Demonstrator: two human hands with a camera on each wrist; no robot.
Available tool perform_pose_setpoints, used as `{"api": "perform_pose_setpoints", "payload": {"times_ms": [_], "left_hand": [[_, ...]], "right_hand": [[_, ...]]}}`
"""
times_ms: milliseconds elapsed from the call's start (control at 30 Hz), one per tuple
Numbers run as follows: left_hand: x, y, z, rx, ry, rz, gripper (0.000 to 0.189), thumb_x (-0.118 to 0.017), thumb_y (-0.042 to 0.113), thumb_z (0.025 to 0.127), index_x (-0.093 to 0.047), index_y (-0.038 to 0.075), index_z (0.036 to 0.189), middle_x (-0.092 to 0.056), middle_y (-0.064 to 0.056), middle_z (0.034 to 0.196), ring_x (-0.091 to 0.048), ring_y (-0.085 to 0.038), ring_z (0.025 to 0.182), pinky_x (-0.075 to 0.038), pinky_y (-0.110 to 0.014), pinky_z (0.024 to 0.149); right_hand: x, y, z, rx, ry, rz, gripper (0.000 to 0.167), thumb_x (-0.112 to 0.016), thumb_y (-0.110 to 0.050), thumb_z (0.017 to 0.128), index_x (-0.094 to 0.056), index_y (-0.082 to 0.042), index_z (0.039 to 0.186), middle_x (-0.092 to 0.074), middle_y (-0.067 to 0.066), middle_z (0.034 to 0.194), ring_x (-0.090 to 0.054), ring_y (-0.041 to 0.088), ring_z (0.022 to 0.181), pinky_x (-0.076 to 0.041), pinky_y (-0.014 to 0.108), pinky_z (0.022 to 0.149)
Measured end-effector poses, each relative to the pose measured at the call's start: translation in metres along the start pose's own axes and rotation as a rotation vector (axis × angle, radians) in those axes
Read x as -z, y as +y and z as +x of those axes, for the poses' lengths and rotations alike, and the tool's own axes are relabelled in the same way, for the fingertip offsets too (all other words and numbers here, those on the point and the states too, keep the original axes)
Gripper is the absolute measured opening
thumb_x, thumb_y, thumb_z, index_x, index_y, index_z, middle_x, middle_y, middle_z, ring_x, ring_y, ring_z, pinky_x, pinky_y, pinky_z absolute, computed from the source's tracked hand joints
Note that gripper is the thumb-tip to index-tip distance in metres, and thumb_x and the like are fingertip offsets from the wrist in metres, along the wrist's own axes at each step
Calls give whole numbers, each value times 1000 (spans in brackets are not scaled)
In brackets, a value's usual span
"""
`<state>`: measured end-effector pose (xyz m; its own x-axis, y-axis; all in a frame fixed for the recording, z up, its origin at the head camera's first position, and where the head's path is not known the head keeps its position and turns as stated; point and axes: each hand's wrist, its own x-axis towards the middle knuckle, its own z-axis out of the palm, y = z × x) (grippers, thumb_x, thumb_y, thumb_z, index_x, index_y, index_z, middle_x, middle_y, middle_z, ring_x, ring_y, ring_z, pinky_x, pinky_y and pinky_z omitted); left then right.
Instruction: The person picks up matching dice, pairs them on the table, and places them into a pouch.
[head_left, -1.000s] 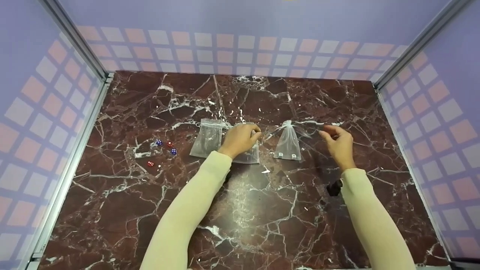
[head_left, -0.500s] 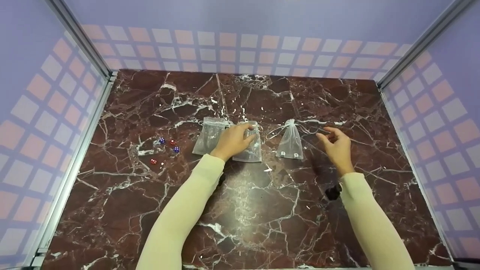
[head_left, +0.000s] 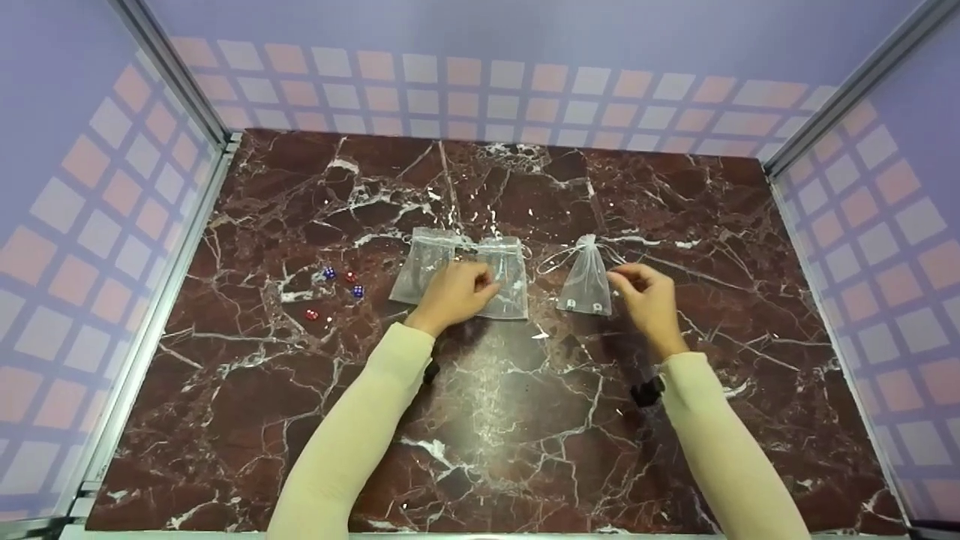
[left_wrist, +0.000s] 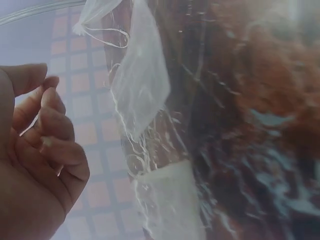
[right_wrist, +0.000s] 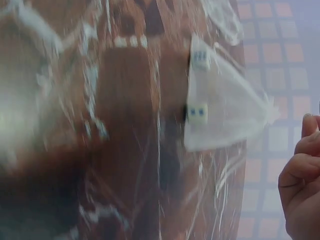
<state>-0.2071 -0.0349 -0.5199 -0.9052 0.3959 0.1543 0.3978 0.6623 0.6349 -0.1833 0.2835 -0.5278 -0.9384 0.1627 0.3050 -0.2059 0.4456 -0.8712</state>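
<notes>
My left hand [head_left: 454, 296] hovers over two flat white organza drawstring bags, fingers loosely bent and nothing between them. It partly covers the left bag [head_left: 420, 262] and the edge of the right bag [head_left: 510, 281]. To their right lies a third organza bag [head_left: 586, 277], cinched at the neck with its string loops spread out. Two white dice [right_wrist: 198, 113] show through its mesh at the bottom. My right hand [head_left: 649, 300] is just right of this bag, thumb and forefinger close together, with nothing seen held. The right wrist view shows only part of that hand.
Two blue dice [head_left: 358, 291] and two red dice [head_left: 311, 315] lie left of the bags on the dark red marbled tabletop [head_left: 517, 450]. Purple checkered panels [head_left: 480, 97] stand around the back and sides, with metal rails at the corners.
My right hand has moved left, toward the cinched bag. My left hand has shifted left and nearer me, uncovering more of the right flat bag. The dice stay in place.
</notes>
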Motion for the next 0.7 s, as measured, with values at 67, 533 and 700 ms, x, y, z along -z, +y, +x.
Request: {"api": "perform_pose_setpoints", "payload": {"times_ms": [67, 533, 700], "left_hand": [[0, -4, -6, 13, -12, -8, 27, -70, 27, 92, -58, 17, 70, -54, 5, 66, -50, -14, 61, -43, -34, 61], [-5, -20, -38, 101, -131, -68, 34, -69, 33, 93, -56, 19, 66, -56, 7, 62, -50, -10, 51, -44, -31, 57], [-5, -22, -44, 110, -124, -85, 22, -70, 29, 92, -63, 19, 74, -61, 8, 67, -53, -10, 52, -46, -33, 59]], "right_hand": [[-8, -3, -4, -1, -30, 17, 13, -74, 4, 85, -69, 14, 91, -69, 23, 80, -58, 9, 62, -45, 14, 58], [-64, -12, -18, 91, -228, -7, 17, -79, 2, 80, -71, 10, 93, -66, 11, 74, -52, 8, 63, -41, 17, 58], [-86, -13, -15, 128, -272, -55, 21, -79, 2, 79, -71, 8, 97, -65, 10, 79, -54, 13, 66, -42, 18, 60]]}}
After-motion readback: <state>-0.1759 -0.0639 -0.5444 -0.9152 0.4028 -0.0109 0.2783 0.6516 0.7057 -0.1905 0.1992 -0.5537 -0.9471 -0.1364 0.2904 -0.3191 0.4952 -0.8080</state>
